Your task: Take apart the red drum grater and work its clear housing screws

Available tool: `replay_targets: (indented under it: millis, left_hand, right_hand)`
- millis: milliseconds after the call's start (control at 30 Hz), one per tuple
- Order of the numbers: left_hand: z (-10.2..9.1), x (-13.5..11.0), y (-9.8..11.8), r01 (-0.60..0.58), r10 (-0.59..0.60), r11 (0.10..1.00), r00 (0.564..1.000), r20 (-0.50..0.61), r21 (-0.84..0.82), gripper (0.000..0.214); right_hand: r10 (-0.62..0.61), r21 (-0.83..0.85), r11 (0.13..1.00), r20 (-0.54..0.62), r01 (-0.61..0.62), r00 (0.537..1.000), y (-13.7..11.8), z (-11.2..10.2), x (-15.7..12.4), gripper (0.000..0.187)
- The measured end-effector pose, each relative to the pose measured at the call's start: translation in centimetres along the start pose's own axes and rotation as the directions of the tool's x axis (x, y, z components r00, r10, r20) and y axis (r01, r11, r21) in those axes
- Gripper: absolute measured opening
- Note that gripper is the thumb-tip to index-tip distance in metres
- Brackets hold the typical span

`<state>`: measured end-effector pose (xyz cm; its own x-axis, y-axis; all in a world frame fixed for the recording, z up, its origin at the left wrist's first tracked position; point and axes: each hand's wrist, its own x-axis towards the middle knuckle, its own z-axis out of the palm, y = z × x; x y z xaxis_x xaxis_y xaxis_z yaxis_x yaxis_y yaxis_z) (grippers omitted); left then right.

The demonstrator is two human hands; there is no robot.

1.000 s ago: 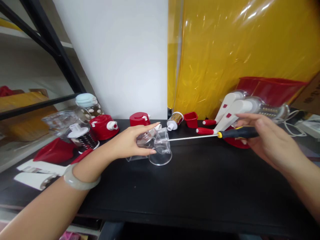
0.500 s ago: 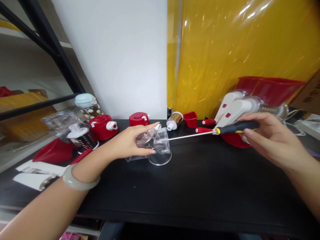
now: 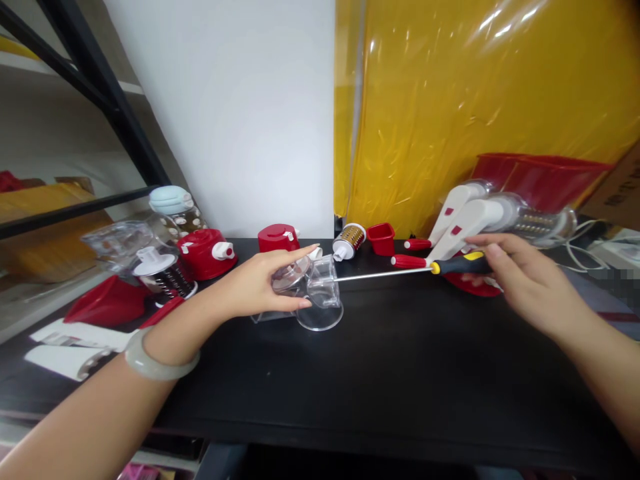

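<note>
- The step in hand looks to be screwdriver work on a clear plastic housing (image 3: 323, 315), which sits mid-table on the black table (image 3: 380, 380).
- The left hand (image 3: 263, 283) steadies the housing from the left: its thumb and index finger stand spread apart, the thumb along the near side, the index finger across the far side; the other fingers are hidden.
- The right hand (image 3: 533, 283), well to the right, has thumb and fingertips closed on the back end of the screwdriver (image 3: 453, 265).
- The shaft runs nearly level leftward into the housing's right side; whether its tip sits in a screw cannot be told.
- As a judgement, the next move calls for a firm left hold and a turn of the handle in line with the shaft, lest the tip slip.
- Just beyond the housing lie a metal drum (image 3: 353, 239) and, to its right, a red cup (image 3: 381, 241).
</note>
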<state>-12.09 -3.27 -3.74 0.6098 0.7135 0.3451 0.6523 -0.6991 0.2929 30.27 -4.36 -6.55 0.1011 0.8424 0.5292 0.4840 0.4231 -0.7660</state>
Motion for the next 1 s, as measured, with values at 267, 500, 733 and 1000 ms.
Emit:
replay_targets:
  millis: [267, 500, 733, 1000]
  left_hand:
    - [0.0, 0.0, 0.0, 0.004, -0.004, 1.000, 1.000, 0.005, -0.005, 0.091]
    - [0.0, 0.0, 0.1, -0.001, 0.001, 1.000, 1.000, 0.006, -0.001, 0.091]
    - [0.0, 0.0, 0.0, -0.007, 0.007, 1.000, 1.000, 0.000, 0.001, 0.091]
    - [-0.1, 0.0, 0.2, 0.010, -0.010, 1.000, 1.000, 0.008, -0.011, 0.090]
  right_hand:
    - [-0.059, 0.078, 0.995, 0.002, 0.058, 0.998, 1.0, -1.1, 0.0, 0.037]
    - [0.083, 0.526, 0.844, 0.062, -0.103, 0.995, -1.1, -0.4, 0.0, 0.051]
    - [0.045, 0.168, 0.984, 0.102, -0.061, 0.994, 0.1, -0.5, 0.1, 0.052]
    - [-0.045, 0.295, 0.955, 0.006, 0.041, 0.999, 0.1, -1.5, 0.1, 0.040]
